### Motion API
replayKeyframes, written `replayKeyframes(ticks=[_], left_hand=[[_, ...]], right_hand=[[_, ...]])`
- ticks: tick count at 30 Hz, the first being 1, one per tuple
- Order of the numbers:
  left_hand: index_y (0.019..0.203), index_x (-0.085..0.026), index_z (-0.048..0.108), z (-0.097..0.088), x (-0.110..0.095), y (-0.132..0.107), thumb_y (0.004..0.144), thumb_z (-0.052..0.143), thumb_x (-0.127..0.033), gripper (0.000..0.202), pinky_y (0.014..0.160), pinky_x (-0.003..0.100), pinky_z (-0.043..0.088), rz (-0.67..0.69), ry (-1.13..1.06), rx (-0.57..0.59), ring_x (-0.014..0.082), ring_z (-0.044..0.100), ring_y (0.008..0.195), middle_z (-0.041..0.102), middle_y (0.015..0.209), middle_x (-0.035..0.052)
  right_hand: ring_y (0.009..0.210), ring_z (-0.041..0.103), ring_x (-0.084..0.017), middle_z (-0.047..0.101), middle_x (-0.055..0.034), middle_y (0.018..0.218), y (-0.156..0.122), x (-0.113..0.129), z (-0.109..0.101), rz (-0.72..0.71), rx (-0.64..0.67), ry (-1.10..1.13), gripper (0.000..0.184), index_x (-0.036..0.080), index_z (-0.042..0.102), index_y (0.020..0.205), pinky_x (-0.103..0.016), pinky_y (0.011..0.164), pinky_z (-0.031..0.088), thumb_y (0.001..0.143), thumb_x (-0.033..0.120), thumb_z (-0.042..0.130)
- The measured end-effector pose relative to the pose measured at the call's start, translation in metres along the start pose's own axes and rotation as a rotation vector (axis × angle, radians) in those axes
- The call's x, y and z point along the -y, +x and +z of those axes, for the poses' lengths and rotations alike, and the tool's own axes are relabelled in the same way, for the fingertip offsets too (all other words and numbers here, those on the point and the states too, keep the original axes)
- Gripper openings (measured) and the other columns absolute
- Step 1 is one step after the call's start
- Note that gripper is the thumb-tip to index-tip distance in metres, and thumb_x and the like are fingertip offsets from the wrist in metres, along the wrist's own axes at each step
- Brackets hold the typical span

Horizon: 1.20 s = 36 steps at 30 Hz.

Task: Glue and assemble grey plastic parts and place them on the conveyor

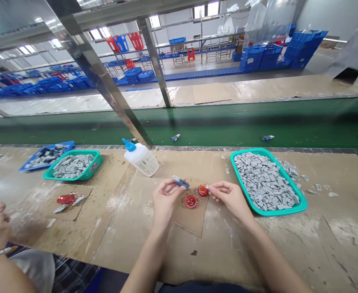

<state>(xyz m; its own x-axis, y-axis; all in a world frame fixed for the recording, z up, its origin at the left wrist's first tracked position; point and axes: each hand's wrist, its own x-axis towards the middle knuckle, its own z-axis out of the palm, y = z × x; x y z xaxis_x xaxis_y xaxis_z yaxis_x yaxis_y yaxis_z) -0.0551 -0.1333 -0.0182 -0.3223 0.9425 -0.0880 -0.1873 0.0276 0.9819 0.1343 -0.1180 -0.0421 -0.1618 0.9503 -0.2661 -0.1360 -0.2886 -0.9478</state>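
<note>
Left hand [164,199] grip pinches a grey-blue part [180,182]; right hand [230,196] grip holds a small piece [208,187] beside a red cap [203,191].

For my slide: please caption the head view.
Left hand holds a grey part; right hand beside two red caps.

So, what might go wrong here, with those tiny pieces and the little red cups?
Two risks, I would guess. The left hand pinches the small grey part only at the tips of its fingers, so it could slip and drop. The right hand, pinching a pale piece, works right at a red cup, with a second red cup close by; a nudge might tip either onto the cardboard.
</note>
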Motion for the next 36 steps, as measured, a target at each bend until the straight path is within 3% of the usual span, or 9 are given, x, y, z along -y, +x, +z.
replayKeyframes(ticks=[4, 9, 16, 22, 26, 29, 31, 33, 36], left_hand=[[0.082, -0.014, 0.058, 0.014, 0.015, -0.024, 0.059, 0.079, -0.017, 0.031, 0.077, 0.034, 0.057, -0.036, -0.067, -0.051, 0.0235, 0.070, 0.083, 0.073, 0.089, 0.0101], [0.077, -0.018, 0.057, 0.028, 0.017, -0.033, 0.053, 0.081, -0.015, 0.034, 0.072, 0.035, 0.059, -0.020, -0.050, -0.039, 0.0245, 0.070, 0.078, 0.073, 0.084, 0.0071], [0.077, -0.019, 0.058, 0.033, 0.015, -0.037, 0.056, 0.080, -0.018, 0.031, 0.069, 0.037, 0.061, 0.013, -0.010, -0.007, 0.0249, 0.070, 0.077, 0.073, 0.085, 0.0060], [0.072, -0.019, 0.063, 0.034, 0.021, -0.044, 0.053, 0.082, -0.018, 0.026, 0.072, 0.038, 0.061, 0.009, 0.079, 0.009, 0.0250, 0.070, 0.078, 0.073, 0.080, 0.0043], [0.074, -0.017, 0.066, 0.034, 0.017, -0.039, 0.052, 0.082, -0.016, 0.027, 0.076, 0.037, 0.060, -0.030, 0.090, 0.102, 0.0256, 0.070, 0.081, 0.073, 0.084, 0.0058], [0.088, -0.017, 0.068, 0.037, 0.008, -0.027, 0.057, 0.080, -0.017, 0.033, 0.082, 0.039, 0.058, -0.095, 0.096, 0.267, 0.0265, 0.069, 0.088, 0.073, 0.092, 0.0082], [0.095, -0.018, 0.068, 0.040, 0.003, -0.015, 0.060, 0.078, -0.019, 0.036, 0.088, 0.040, 0.056, -0.069, 0.140, 0.325, 0.0260, 0.067, 0.093, 0.072, 0.097, 0.0085], [0.100, -0.018, 0.068, 0.043, 0.000, 0.000, 0.062, 0.076, -0.022, 0.039, 0.093, 0.040, 0.052, 0.027, 0.214, 0.323, 0.0249, 0.066, 0.096, 0.071, 0.101, 0.0084], [0.113, -0.018, 0.062, 0.046, 0.000, 0.029, 0.070, 0.070, -0.026, 0.044, 0.097, 0.041, 0.048, 0.225, 0.334, 0.297, 0.0235, 0.064, 0.100, 0.068, 0.109, 0.0080]], right_hand=[[0.055, 0.052, -0.009, 0.067, -0.0031, 0.069, -0.011, 0.012, 0.001, -0.033, 0.050, 0.080, 0.027, 0.016, 0.066, 0.077, -0.021, 0.051, 0.039, 0.071, 0.041, 0.071], [0.054, 0.049, -0.009, 0.065, -0.0017, 0.065, -0.018, 0.020, 0.007, -0.019, 0.120, 0.078, 0.027, 0.016, 0.065, 0.076, -0.021, 0.050, 0.037, 0.071, 0.042, 0.071], [0.052, 0.047, -0.009, 0.063, 0.0001, 0.062, -0.018, 0.017, 0.007, -0.008, 0.167, 0.038, 0.029, 0.016, 0.063, 0.074, -0.021, 0.050, 0.035, 0.071, 0.044, 0.071], [0.045, 0.042, -0.008, 0.056, 0.0051, 0.053, -0.016, 0.011, 0.000, 0.101, 0.279, 0.057, 0.036, 0.020, 0.051, 0.079, -0.019, 0.042, 0.027, 0.069, 0.049, 0.070], [0.044, 0.043, -0.008, 0.058, 0.0052, 0.054, -0.017, 0.014, -0.001, 0.112, 0.290, 0.045, 0.040, 0.021, 0.048, 0.083, -0.019, 0.043, 0.027, 0.068, 0.052, 0.069], [0.051, 0.052, -0.012, 0.061, 0.0031, 0.057, -0.017, 0.023, -0.004, 0.029, 0.229, -0.024, 0.038, 0.020, 0.052, 0.084, -0.021, 0.048, 0.035, 0.070, 0.052, 0.067], [0.059, 0.058, -0.015, 0.064, -0.0001, 0.062, -0.014, 0.030, -0.014, -0.067, 0.143, -0.119, 0.034, 0.020, 0.054, 0.085, -0.025, 0.056, 0.042, 0.074, 0.051, 0.062], [0.065, 0.060, -0.017, 0.066, -0.0036, 0.069, -0.009, 0.035, -0.033, -0.164, -0.043, -0.282, 0.031, 0.019, 0.057, 0.085, -0.028, 0.061, 0.044, 0.079, 0.050, 0.057], [0.068, 0.059, -0.020, 0.066, -0.0063, 0.081, 0.001, 0.035, -0.072, -0.255, -0.472, -0.673, 0.029, 0.021, 0.063, 0.090, -0.031, 0.062, 0.041, 0.079, 0.046, 0.055]])
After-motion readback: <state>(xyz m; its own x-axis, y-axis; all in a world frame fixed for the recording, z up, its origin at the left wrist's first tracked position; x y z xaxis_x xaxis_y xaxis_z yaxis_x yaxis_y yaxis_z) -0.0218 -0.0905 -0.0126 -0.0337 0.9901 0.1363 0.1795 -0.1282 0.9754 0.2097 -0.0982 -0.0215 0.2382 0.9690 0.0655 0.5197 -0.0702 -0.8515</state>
